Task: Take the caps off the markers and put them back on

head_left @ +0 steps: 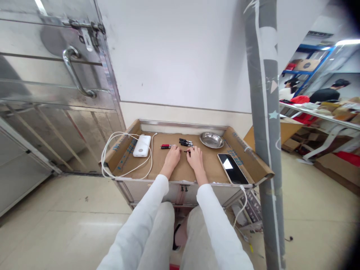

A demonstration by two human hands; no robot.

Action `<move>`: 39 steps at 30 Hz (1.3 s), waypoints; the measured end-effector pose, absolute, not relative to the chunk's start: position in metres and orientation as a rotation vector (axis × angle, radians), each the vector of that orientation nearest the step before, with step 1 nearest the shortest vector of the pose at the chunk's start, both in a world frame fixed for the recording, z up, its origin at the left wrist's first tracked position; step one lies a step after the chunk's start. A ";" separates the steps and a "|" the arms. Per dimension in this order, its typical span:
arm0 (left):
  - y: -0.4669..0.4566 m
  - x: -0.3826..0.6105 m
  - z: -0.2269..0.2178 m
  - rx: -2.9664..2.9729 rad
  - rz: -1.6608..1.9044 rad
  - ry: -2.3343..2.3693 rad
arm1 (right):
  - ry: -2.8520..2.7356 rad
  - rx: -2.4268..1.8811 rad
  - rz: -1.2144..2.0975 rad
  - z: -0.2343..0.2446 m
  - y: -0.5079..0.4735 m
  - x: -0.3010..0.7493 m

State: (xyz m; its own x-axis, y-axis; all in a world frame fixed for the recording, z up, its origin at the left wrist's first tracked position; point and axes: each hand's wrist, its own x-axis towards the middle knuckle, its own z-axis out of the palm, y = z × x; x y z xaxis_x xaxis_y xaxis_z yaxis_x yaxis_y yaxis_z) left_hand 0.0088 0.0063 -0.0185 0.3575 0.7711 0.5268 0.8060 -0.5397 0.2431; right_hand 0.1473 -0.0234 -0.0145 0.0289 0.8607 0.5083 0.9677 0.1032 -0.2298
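Note:
Both my hands rest on a cardboard-covered table (157, 165). My left hand (172, 156) lies palm down, fingers curled, just below a red and black pen (165, 146). My right hand (194, 156) sits beside it, its fingers closed near a small dark piece (186, 151) between the two hands. A small bunch of black pens (186, 142) lies just beyond my fingertips. Whether either hand grips anything is too small to make out.
A white power bank (142, 146) with a looping white cable (112, 157) lies at the left. A steel dish (211, 140) sits at the back right, a phone (232, 168) at the right front. A grey padded pillar (266, 131) stands right; steel door left; people work far right.

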 end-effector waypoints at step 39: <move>0.015 0.010 -0.023 -2.602 -0.944 -1.392 | -1.940 -1.693 -0.177 -0.015 -0.017 0.150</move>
